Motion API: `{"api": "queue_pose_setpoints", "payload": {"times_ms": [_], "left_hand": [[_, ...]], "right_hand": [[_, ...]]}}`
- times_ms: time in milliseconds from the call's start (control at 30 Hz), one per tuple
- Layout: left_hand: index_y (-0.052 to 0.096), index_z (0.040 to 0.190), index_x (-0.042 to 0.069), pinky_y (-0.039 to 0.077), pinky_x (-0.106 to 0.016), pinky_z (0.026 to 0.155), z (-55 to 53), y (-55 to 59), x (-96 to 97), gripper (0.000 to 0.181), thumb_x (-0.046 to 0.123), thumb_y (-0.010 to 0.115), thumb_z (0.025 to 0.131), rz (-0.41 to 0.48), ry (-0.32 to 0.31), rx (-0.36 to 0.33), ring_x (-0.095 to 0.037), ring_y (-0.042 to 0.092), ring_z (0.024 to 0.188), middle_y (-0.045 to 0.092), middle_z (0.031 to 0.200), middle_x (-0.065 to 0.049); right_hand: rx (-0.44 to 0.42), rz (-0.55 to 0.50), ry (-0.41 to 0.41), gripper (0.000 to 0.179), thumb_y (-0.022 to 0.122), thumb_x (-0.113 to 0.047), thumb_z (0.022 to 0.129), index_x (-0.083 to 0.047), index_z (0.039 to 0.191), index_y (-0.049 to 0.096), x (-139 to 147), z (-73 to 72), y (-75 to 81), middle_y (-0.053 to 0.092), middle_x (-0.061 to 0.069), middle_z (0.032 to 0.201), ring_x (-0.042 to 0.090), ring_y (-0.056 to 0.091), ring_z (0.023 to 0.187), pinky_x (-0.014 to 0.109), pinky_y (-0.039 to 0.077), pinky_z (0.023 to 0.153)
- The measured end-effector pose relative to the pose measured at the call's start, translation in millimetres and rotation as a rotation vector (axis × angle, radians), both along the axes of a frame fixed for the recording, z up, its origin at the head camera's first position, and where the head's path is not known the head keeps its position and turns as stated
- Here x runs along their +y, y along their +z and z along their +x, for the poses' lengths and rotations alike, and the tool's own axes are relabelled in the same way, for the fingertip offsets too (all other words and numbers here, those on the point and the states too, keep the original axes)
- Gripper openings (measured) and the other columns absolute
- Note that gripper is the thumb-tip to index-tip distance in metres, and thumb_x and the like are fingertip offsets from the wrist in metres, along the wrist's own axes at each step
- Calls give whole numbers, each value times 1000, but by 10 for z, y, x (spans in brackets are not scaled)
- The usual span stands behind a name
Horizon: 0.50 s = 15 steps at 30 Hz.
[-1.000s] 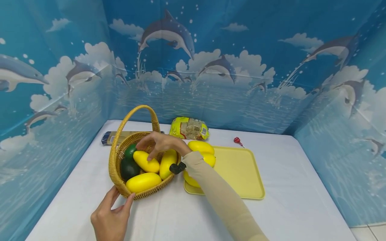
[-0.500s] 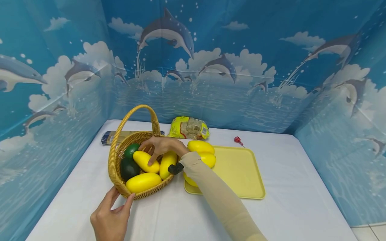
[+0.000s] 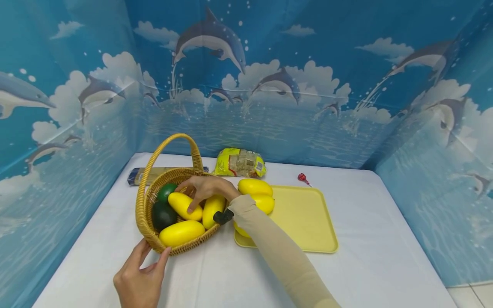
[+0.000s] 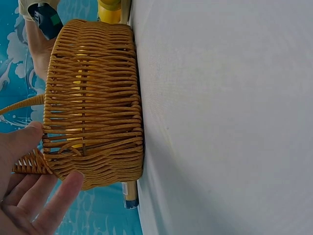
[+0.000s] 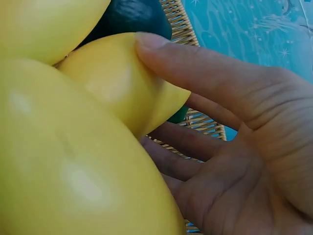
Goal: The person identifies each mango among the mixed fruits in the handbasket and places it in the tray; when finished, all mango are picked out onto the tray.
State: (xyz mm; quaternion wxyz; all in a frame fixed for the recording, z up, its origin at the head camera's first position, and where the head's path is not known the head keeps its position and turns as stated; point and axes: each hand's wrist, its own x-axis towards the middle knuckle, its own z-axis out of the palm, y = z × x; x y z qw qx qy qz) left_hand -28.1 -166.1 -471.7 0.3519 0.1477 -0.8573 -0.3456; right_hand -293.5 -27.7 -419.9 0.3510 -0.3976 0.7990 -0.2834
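A wicker basket (image 3: pixel 142 218) with a tall arched handle stands at the left of the table. Inside it lie several yellow mangoes and two dark green fruits (image 3: pixel 164 215). My left hand (image 3: pixel 139 276) holds the basket's near left side at the foot of the handle; in the left wrist view its thumb is at the rim and its fingers lie along the woven wall. Over the basket, my right hand (image 3: pixel 208 188) grips the middle mango (image 3: pixel 184 205). The right wrist view has the thumb across this mango (image 5: pixel 110 81) and the fingers behind it, partly hidden.
Right of the basket, a pale yellow tray (image 3: pixel 304 218) bears several more mangoes (image 3: pixel 255 187), partly covered by the right sleeve. Behind are a yellow food bag (image 3: pixel 240 162) and a long narrow packet (image 3: pixel 135 176). A red lollipop (image 3: pixel 302 177) lies beyond the tray.
My right hand has lowered slightly and closed in on the middle mango. The left hand keeps its place on the basket, and the head view has shifted a little.
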Motion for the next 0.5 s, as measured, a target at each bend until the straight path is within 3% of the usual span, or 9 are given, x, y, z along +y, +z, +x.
{"api": "queue_pose_setpoints", "payload": {"times_ms": [233, 500], "left_hand": [[73, 126, -4, 42, 7, 62, 7, 14, 2, 59, 9, 101, 75, 1, -1, -4, -43, 79, 98, 79, 115, -25], [74, 123, -6, 43, 7, 62, 13, -3, -10, 58, 7, 101, 73, -15, -6, 26, -43, 80, 95, 79, 113, -26]], "right_hand": [[-1, -59, -15, 82, 90, -15, 91, -16, 163, 50, 36, 19, 97, 59, 8, 155, 21, 62, 133, 27, 57, 104], [88, -187, 13, 86, 87, -13, 94, -8, 166, 40, 148, 44, 322, 52, 12, 162, 27, 59, 140, 31, 54, 113]]}}
